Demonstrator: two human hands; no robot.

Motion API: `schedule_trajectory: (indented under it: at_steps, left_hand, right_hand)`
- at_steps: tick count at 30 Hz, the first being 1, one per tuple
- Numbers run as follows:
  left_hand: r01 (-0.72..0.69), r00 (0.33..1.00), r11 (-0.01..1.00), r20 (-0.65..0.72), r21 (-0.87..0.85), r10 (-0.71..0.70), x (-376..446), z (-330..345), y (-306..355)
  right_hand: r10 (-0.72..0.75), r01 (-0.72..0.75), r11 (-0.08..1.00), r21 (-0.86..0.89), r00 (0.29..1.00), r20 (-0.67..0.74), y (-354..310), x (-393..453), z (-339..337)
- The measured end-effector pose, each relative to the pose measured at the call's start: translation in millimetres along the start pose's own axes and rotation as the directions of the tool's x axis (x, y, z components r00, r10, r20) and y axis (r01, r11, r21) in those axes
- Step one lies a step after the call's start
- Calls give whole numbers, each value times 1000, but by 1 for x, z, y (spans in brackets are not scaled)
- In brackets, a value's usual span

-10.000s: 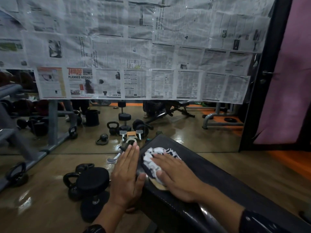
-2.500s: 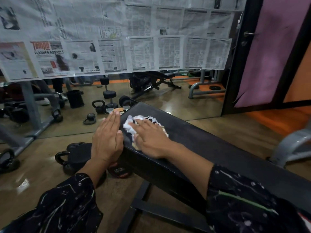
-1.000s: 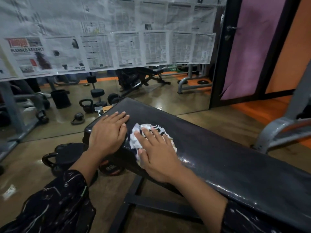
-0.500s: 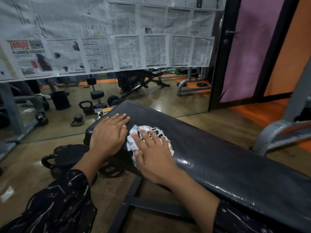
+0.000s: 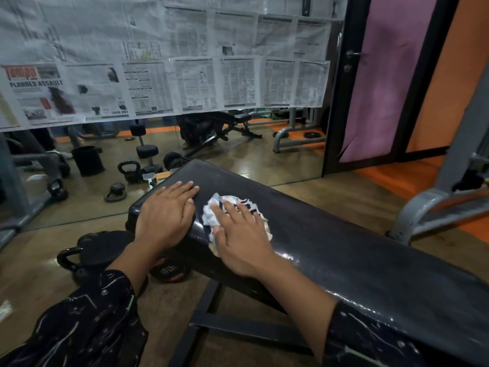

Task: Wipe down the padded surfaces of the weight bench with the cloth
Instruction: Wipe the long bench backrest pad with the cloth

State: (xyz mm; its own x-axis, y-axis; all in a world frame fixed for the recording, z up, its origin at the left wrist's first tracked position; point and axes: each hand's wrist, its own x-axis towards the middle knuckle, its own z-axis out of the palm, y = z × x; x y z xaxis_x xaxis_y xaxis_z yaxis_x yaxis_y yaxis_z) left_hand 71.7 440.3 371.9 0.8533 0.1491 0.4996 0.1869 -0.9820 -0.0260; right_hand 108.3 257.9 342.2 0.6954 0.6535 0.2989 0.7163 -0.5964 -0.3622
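Note:
The black padded bench [image 5: 344, 250] runs from the centre of the view down to the lower right, its surface shiny. A crumpled white cloth with black markings [image 5: 211, 211] lies on the pad near its far left end. My right hand [image 5: 238, 234] presses flat on the cloth, fingers straight and spread. My left hand [image 5: 165, 213] rests flat on the pad's left corner, beside the cloth, fingers straight and together. Part of the cloth is hidden under my right palm.
Kettlebells [image 5: 79, 256] and a dumbbell [image 5: 169, 271] sit on the floor left of and under the bench. A mirror wall [image 5: 238, 154] covered with newspaper [image 5: 185, 83] stands behind. The bench's black frame [image 5: 206, 308] is below, a grey machine frame [image 5: 434, 207] at right.
My right hand and the cloth have slid slightly right and farther along the pad over the last second. My left hand has stayed on the pad's left corner.

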Motion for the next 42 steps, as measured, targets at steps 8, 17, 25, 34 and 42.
schedule_trajectory:
  at_steps: [8, 17, 25, 34, 42]
  left_hand:
    - [-19, 1000, 1000, 12, 12, 19, -1, 1, -2]
    - [-20, 1000, 1000, 25, 19, 20, -1, -3, 2]
    - [-133, 991, 990, 28, -44, 134, 8, -1, 6]
    - [-86, 996, 982, -33, -169, 81, 14, 10, 41]
    - [-91, 994, 979, -80, -180, 77, 7, 10, 43]
  right_hand:
    - [-23, 23, 1000, 9, 1000, -12, 53, -46, -13]
    - [-59, 59, 998, 3, 997, 43, 30, -13, -12]
    - [99, -100, 995, 28, 994, 39, 78, -17, -18]
    - [-128, 124, 991, 51, 988, 91, 65, -34, -21]
    - [147, -149, 989, 9, 984, 97, 73, 10, -17]
